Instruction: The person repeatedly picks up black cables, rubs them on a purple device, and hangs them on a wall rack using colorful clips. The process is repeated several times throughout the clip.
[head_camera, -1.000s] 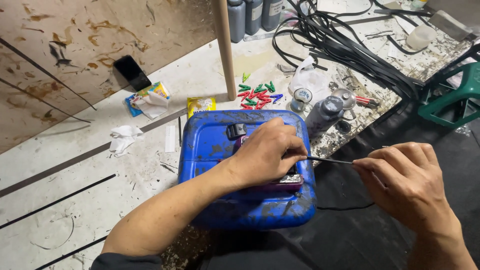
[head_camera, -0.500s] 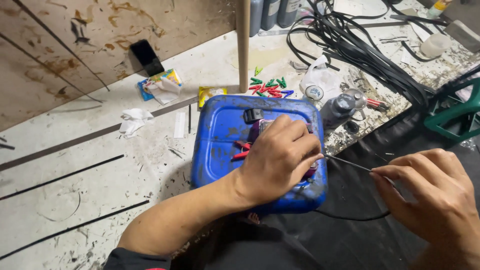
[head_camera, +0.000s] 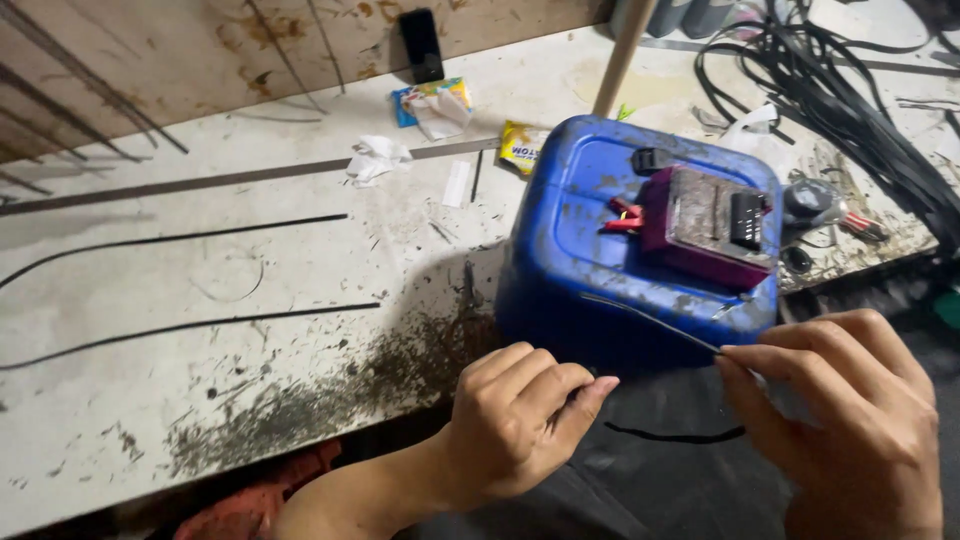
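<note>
My left hand (head_camera: 520, 425) has come off the blue plastic jerrycan (head_camera: 640, 245) and now sits curled at the worktop (head_camera: 250, 350) edge, fingers closed around the thin black wire (head_camera: 650, 322). My right hand (head_camera: 850, 420) still pinches the wire's other stretch.

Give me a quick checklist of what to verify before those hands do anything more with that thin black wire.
1. Right hand pinches thin black wire: ok.
2. Left hand grips the wire: cannot tell, fist closed below it.
3. Wire's far end rests on blue container: ok.
4. Maroon device sits steady on the container: ok.
5. Cable bundle clear of both hands: ok.
</note>
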